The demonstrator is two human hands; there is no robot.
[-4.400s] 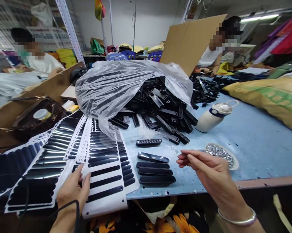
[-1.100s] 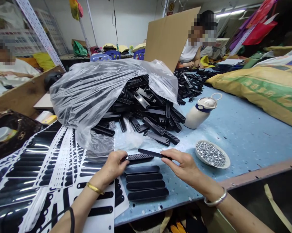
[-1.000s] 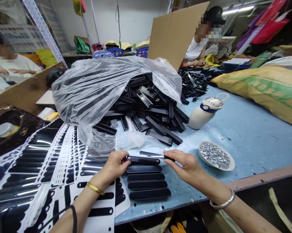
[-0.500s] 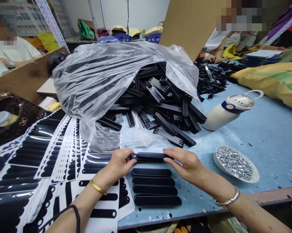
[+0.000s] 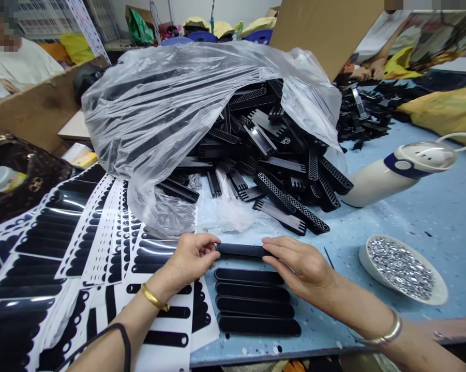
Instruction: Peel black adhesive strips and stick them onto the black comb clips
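Note:
Between my two hands lies a black strip-shaped piece (image 5: 241, 250), level above the blue table. My left hand (image 5: 196, 256) pinches its left end, and my right hand (image 5: 297, 258) has thumb and fingers closed on its right end. Just below, several similar black pieces (image 5: 258, 325) are laid in a stacked row. Sheets with black strip stickers (image 5: 165, 338) spread under and beside my left forearm. Beyond the hands, a clear plastic bag (image 5: 159, 103) spills many black pieces with a mesh pattern and comb-like ends (image 5: 281, 214).
A white bowl of small metal rings (image 5: 403, 268) and a cream bottle (image 5: 388, 175) stand at the right. A brown handbag (image 5: 42, 175) is at the far left. People sit across the table at both sides; black parts (image 5: 362, 116) lie heaped at the back right.
The held piece has rolled so its smooth dark face shows and the patterned end is hardly visible. Both hands stay on its ends. The view has shifted slightly.

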